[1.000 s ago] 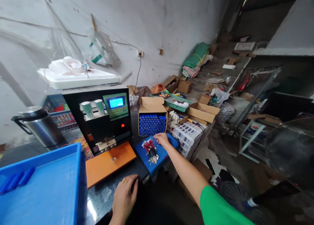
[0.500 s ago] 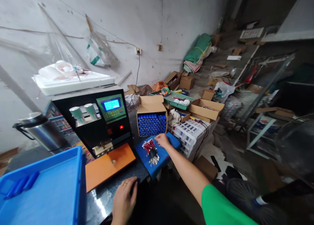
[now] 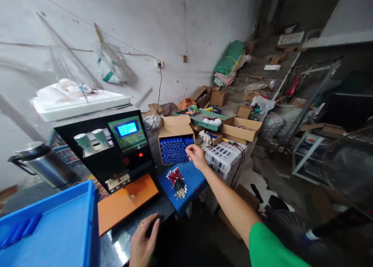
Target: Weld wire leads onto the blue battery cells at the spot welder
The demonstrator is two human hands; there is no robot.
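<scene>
My right hand (image 3: 196, 156) is raised in front of the cardboard box (image 3: 176, 132), fingertips pinched together. Whatever is in the pinch is too small to make out. Inside that box lie many blue cylindrical battery cells (image 3: 173, 150) on their sides. Below the hand, a bundle of red and black wire leads (image 3: 177, 182) with white connectors rests on a blue surface (image 3: 194, 177). My left hand (image 3: 143, 236) is at the dark tabletop's edge, thumb apart from the bent fingers, holding nothing. Close to it is an orange board (image 3: 125, 205) before a black machine (image 3: 96, 150) with a lit screen.
A blue tray (image 3: 65, 220) with several blue cells stands at left front, a steel jug (image 3: 43, 166) behind it. On the right are a white plastic crate (image 3: 223, 158), a green tray (image 3: 204, 121) and an open carton (image 3: 241, 129). A fan (image 3: 352, 170) stands far right.
My right hand has lifted away from the wire bundle, up toward the front of the battery box. The left hand stays near the table edge. The whole view has shifted slightly.
</scene>
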